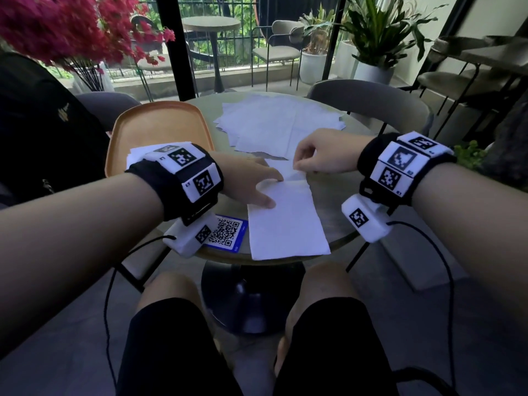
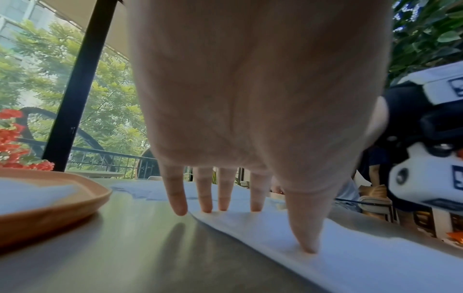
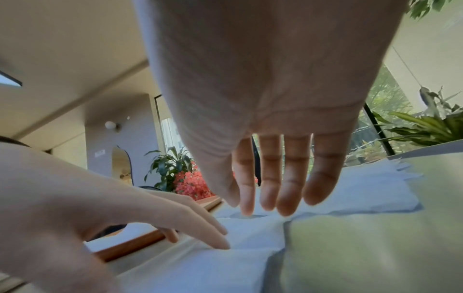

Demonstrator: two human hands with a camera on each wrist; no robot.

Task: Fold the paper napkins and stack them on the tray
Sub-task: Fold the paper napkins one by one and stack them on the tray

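Observation:
A long white napkin (image 1: 285,221) (image 2: 350,257) (image 3: 200,267) lies on the round table, reaching its near edge. My left hand (image 1: 251,187) (image 2: 256,194) (image 3: 175,218) presses flat on the napkin's left side with straight fingers. My right hand (image 1: 311,158) (image 3: 263,188) pinches the napkin's far end between thumb and fingers. An orange tray (image 1: 160,121) (image 2: 62,208) (image 3: 130,243) sits at the left. Folded napkins (image 1: 137,154) (image 2: 30,194) lie on it, partly hidden behind my left wrist. A loose pile of unfolded napkins (image 1: 280,124) (image 3: 363,188) is spread at the far middle.
A blue QR card (image 1: 225,232) lies near the table's front edge, left of the napkin. Bare tabletop (image 1: 337,192) shows at the right. Grey chairs stand behind the table, a dark bag (image 1: 43,124) at the left, pink flowers (image 1: 71,30) above it.

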